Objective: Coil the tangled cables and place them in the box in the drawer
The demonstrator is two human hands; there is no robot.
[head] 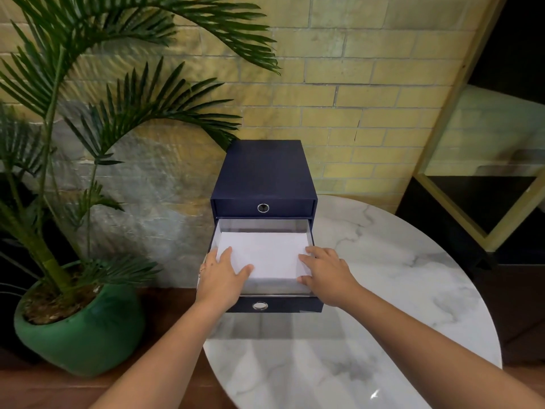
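A dark blue drawer unit (264, 169) stands at the back of a round marble table (383, 290). Its lower drawer (280, 305) is pulled out, and a white closed box (265, 255) lies inside it. My left hand (222, 276) rests on the box's left side with fingers spread flat on the lid and thumb near its front. My right hand (324, 270) lies on the box's right side, fingers over the lid edge. No cables are visible.
The upper drawer (263, 207) is closed, with a metal ring pull. A palm in a green pot (79, 329) stands on the wooden floor at left, its fronds reaching toward the unit. A brick wall is behind; a gold-framed shelf (472, 143) stands at right.
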